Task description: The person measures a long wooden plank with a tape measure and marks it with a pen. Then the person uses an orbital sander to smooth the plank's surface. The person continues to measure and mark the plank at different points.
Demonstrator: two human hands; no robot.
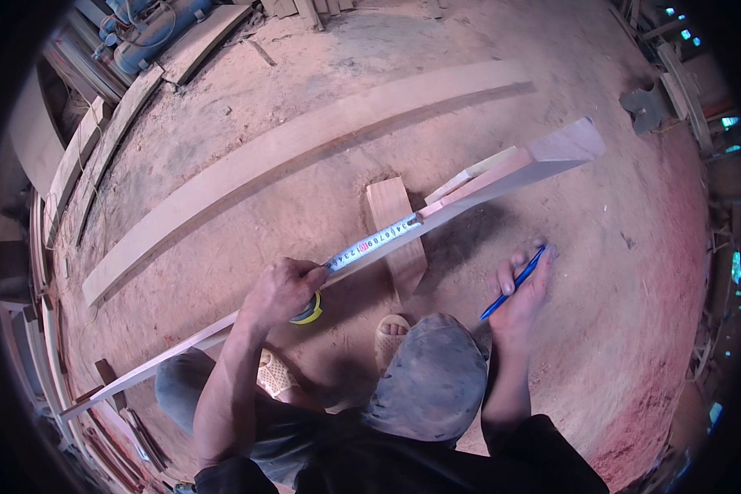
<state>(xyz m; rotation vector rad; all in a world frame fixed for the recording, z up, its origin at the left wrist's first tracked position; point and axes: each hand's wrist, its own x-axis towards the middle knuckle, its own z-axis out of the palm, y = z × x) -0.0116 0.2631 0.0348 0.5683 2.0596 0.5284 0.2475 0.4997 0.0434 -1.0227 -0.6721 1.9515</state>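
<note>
A long wooden board (pixel 502 183) runs on a slant in front of me, from the lower left to the upper right. Along its upper edge lies the pulled-out blade of a tape measure (pixel 307 311), whose case has a yellow rim. My left hand (pixel 286 290) is closed around the tape measure at the board's edge and hides most of the case. Off to the right of the board, my right hand (pixel 525 284) holds a blue pen (pixel 514 281) between its fingers, apart from the wood. A short wooden block (pixel 397 247) lies crosswise under the board.
Another long plank (pixel 305 138) lies on the dusty floor beyond the board. Stacked timber (pixel 78 177) lines the left side, and a blue air compressor (pixel 160 41) stands at the far left. My knees and sandalled feet (pixel 391 339) are close below the board.
</note>
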